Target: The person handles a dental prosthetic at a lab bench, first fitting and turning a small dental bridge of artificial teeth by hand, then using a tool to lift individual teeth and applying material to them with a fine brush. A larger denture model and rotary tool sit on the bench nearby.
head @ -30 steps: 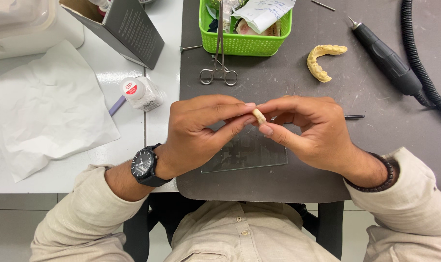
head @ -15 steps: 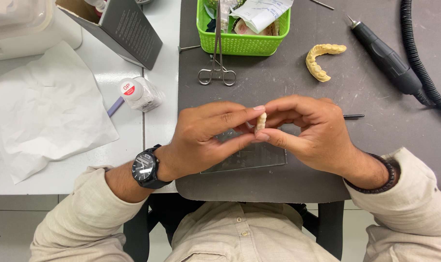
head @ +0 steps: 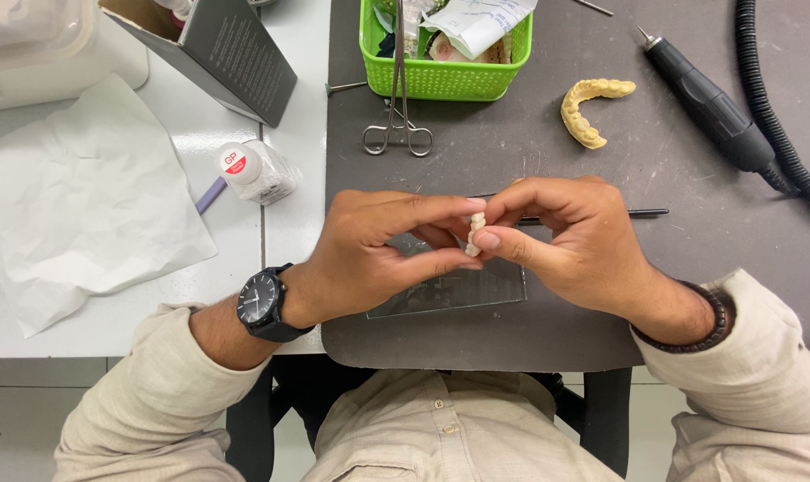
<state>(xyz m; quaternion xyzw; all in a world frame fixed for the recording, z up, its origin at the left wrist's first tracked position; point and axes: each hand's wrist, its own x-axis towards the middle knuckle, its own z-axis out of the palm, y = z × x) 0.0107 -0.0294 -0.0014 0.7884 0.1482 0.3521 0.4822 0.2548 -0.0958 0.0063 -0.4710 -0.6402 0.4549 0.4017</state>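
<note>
Together both hands [head: 476, 236] pinch small tooth piece [head: 475, 234]; green basket [head: 441, 76] holds, seemingly, packets.

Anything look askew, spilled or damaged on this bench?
Nothing looks spilled or broken. The small clear bottle with a white cap lies on its side on the white table, cap on. Both hands, left hand and right hand, pinch a small white row of teeth.

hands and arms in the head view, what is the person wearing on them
Both arms are in long beige sleeves with loose cuffs. The left hand has a black wristwatch with a round dark dial at the wrist. The right hand has a dark beaded bracelet at the wrist. No gloves or rings show.
</note>
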